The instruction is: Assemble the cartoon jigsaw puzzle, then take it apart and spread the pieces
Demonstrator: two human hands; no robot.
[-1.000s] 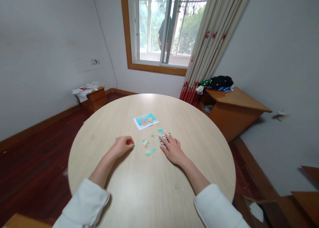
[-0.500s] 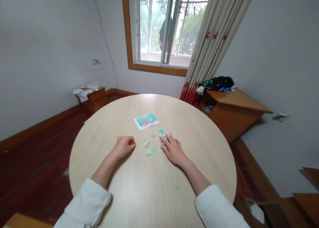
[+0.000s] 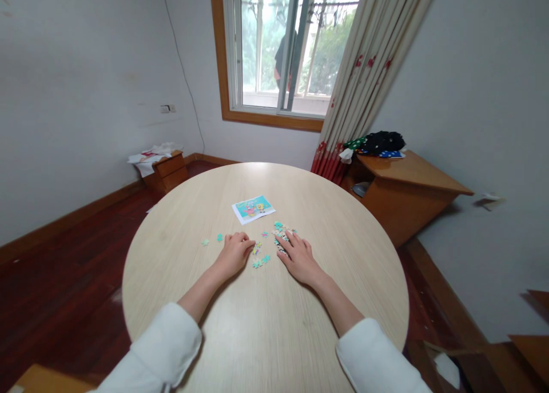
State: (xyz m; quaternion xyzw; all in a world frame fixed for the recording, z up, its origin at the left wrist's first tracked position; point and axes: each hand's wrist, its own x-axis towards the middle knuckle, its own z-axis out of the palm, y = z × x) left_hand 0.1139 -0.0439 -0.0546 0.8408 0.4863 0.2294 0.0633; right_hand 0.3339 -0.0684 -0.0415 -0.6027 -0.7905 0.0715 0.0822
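Observation:
I sit at a round pale wooden table [image 3: 266, 336]. My left hand [image 3: 235, 251] rests curled on the table, its fingertips pinched at loose jigsaw pieces [image 3: 256, 249]. Two small teal pieces [image 3: 212, 239] lie apart to its left. My right hand [image 3: 298, 257] lies flat with its fingers spread, pressing on a cluster of joined pieces [image 3: 281, 231]. More loose pieces [image 3: 261, 261] sit between the two hands. A small printed picture card [image 3: 253, 209] lies farther out on the table.
A low wooden cabinet [image 3: 403, 190] with dark clothes [image 3: 377, 142] stands to the right. A small drawer unit [image 3: 165, 170] with papers is at the left wall. A curtain [image 3: 364, 72] hangs beside the window [image 3: 291, 44], behind which a person stands.
My left hand has moved right, from the table's left part to the loose pieces in the middle, leaving two teal pieces behind. My right hand has stayed on the cluster.

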